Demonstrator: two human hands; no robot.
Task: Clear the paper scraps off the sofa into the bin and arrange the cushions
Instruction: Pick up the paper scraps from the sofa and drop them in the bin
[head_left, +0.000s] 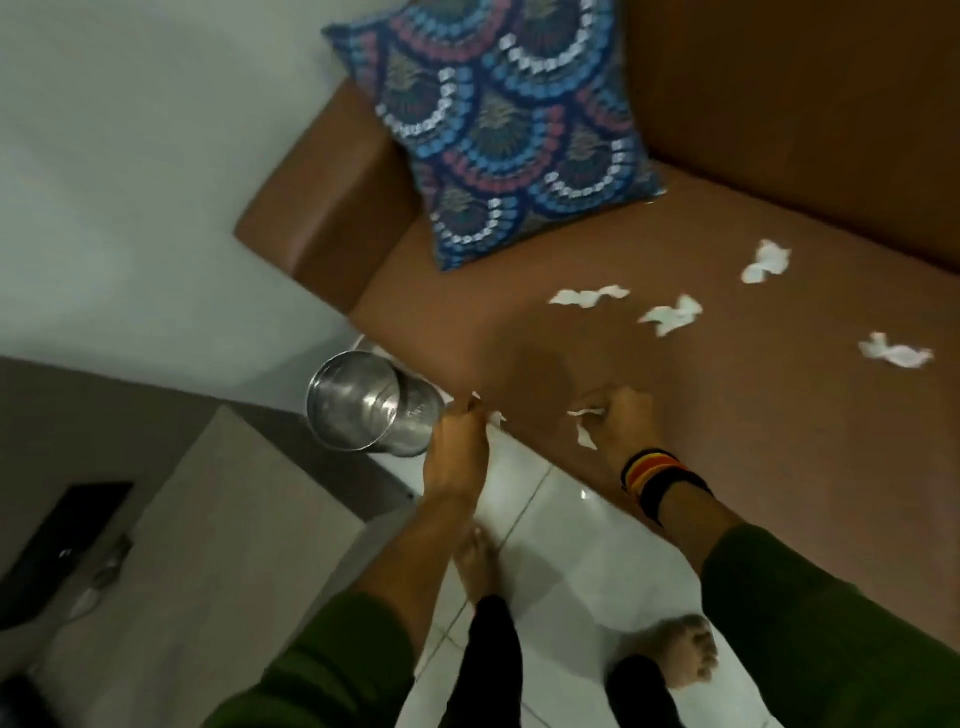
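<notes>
Beside bin (363, 405) (steel): table (218, 545), cushion (509, 130).

plain pale wall (130, 182) at left, glossy white tiled floor (561, 519) with dark grout lines below. beige desk (208, 545) at lower left with a black flat item (62, 540) on top. dim indoor light, soft reflections on tiles.

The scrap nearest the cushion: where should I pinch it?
Pinch that scrap at its raised, crumpled middle, coming straight down from above. It lies flat and elongated on the sofa seat, so close the fingers across its narrow width.
</notes>
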